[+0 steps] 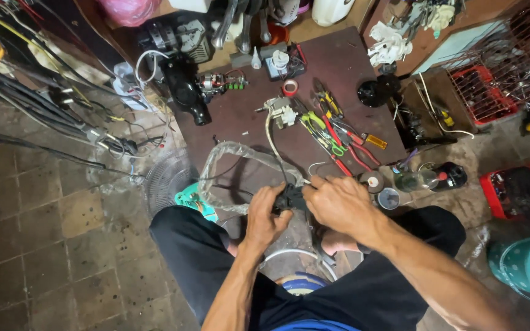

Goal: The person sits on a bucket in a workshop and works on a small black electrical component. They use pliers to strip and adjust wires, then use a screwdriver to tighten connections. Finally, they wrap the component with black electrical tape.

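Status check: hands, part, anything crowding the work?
Left hand and right hand both grip small black part. White cable runs off to board. Clear plastic bag alongside.

The brown surface (240,116) has bare room left of the pliers (332,138), between them and the black motor housing (186,92). Right of the pliers, tape rolls (381,189) and a bottle (424,179) crowd the edge. Nearer than the pliers, a clear plastic bag (228,165) and a white cable (272,144) block the way.
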